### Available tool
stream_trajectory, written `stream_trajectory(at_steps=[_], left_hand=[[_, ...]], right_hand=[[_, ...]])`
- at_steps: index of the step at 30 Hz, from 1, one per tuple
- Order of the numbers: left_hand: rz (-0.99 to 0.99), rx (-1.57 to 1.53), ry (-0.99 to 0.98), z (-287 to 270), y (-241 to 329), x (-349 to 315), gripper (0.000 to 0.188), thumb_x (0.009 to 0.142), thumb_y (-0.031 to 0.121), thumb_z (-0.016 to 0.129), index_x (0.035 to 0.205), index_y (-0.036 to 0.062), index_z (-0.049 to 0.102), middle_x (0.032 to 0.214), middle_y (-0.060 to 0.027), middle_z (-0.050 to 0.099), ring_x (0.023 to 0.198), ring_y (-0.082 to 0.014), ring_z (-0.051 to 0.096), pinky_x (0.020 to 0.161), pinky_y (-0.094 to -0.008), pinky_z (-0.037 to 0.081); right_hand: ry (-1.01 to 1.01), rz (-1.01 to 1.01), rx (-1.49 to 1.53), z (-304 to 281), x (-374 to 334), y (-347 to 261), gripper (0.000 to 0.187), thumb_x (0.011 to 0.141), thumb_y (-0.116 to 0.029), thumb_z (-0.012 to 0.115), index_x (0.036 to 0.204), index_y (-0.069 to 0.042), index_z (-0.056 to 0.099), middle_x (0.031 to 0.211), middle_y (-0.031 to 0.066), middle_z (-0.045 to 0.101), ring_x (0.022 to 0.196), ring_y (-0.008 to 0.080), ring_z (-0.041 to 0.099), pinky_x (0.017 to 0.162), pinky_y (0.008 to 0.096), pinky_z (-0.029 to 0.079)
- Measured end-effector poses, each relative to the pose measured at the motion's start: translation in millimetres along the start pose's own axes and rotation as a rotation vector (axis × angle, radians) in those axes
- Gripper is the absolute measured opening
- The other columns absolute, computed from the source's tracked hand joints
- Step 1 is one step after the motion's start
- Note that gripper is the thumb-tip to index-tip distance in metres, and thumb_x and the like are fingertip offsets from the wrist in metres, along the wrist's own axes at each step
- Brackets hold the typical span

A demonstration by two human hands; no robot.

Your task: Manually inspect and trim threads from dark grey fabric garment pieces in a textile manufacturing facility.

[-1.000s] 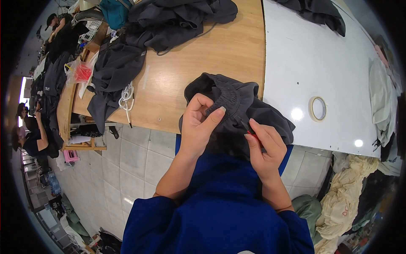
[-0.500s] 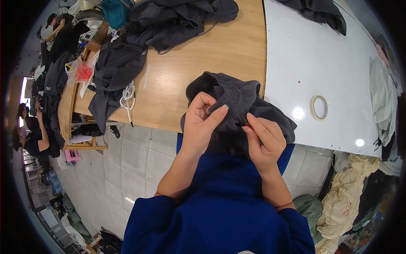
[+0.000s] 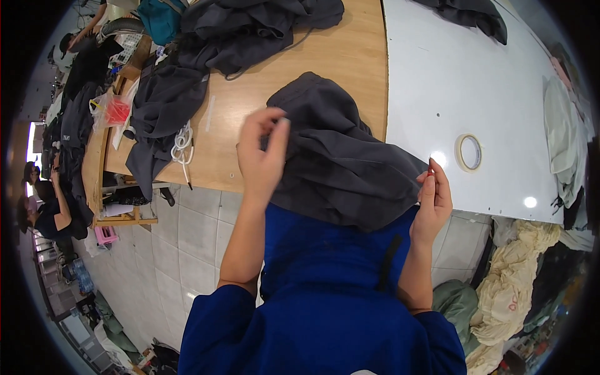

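Observation:
A dark grey garment (image 3: 340, 159) lies bunched over the table's near edge and against my blue shirt. Beside its left part is my left hand (image 3: 264, 147), lifted and somewhat blurred, thumb and fingers apart with nothing seen between them. My right hand (image 3: 435, 194), at the garment's right end, pinches a small red seam ripper (image 3: 430, 169) with its thin dark tip pointing up. Whether those fingers also touch the cloth I cannot tell.
A tape roll (image 3: 469, 153) lies on the white tabletop (image 3: 431, 81) to the right. More dark garments (image 3: 250, 31) are heaped on the wooden table (image 3: 350, 62), near a white cord (image 3: 182, 144). Cream cloth (image 3: 515, 281) is piled at lower right. Two people work at far left.
The gathered elastic edge has left my fingers and the garment is turned and spread wider. My left hand has moved left, my right hand rightward with the seam ripper, now tip up.

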State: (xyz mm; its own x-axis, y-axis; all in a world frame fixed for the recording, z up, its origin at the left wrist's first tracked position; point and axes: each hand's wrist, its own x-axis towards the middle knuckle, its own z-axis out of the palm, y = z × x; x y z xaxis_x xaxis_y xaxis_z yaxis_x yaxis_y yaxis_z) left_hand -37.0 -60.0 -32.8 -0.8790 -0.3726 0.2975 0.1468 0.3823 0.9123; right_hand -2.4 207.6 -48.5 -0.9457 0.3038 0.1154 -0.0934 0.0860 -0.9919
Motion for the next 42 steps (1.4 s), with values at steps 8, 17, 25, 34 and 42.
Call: stream_trajectory(at_steps=[8,17,25,34,42], left_hand=[[0.252,0.66,-0.292,22.2,4.5,-36.2,0.04,0.065,0.03,0.079,0.101,0.0183,0.065,0.127,-0.013,0.038,0.116,-0.0325,0.032,0.097,-0.0426,0.025],[0.382,0.521,-0.213,28.2,-0.5,-36.1,0.025,0.061,0.007,0.071,0.082,0.0191,0.069,0.106,0.0013,0.057,0.103,-0.0215,0.045,0.088,-0.0375,0.024],[0.407,0.308,-0.181,34.5,16.2,-44.5,0.024,0.059,0.001,0.068,0.078,0.0153,0.07,0.08,0.006,0.063,0.084,-0.0139,0.051,0.083,-0.0329,0.024],[0.329,0.217,-0.187,35.1,21.4,-47.5,0.022,0.059,0.002,0.07,0.077,0.0138,0.07,0.077,0.0048,0.063,0.081,-0.013,0.052,0.079,-0.0294,0.027],[0.218,0.079,-0.208,35.7,17.3,-52.3,0.021,0.061,0.003,0.07,0.078,0.0159,0.07,0.078,0.007,0.062,0.084,-0.0117,0.051,0.082,-0.032,0.024]], right_hand=[[-0.183,0.028,0.034,4.3,-10.6,-5.1,0.028,0.091,-0.004,0.052,0.117,0.003,0.056,0.101,0.0083,0.061,0.087,0.0113,0.057,0.08,0.0213,0.044],[-0.328,-0.23,-0.22,27.7,-9.0,-18.6,0.029,0.073,-0.001,0.067,0.102,-0.003,0.066,0.087,0.0101,0.065,0.074,0.0211,0.058,0.069,0.0272,0.044],[-0.311,-0.453,-0.385,43.4,-10.4,-24.5,0.028,0.069,-0.006,0.072,0.097,-0.006,0.069,0.082,0.0063,0.064,0.067,0.0198,0.054,0.062,0.0269,0.042],[-0.296,-0.491,-0.366,44.5,-12.6,-23.1,0.028,0.069,-0.007,0.072,0.097,-0.006,0.069,0.08,0.0059,0.064,0.066,0.0192,0.053,0.061,0.027,0.041],[-0.302,-0.433,-0.304,43.9,-16.1,-25.3,0.028,0.071,-0.005,0.071,0.098,-0.005,0.069,0.083,0.0077,0.065,0.068,0.0198,0.055,0.064,0.0278,0.042]])
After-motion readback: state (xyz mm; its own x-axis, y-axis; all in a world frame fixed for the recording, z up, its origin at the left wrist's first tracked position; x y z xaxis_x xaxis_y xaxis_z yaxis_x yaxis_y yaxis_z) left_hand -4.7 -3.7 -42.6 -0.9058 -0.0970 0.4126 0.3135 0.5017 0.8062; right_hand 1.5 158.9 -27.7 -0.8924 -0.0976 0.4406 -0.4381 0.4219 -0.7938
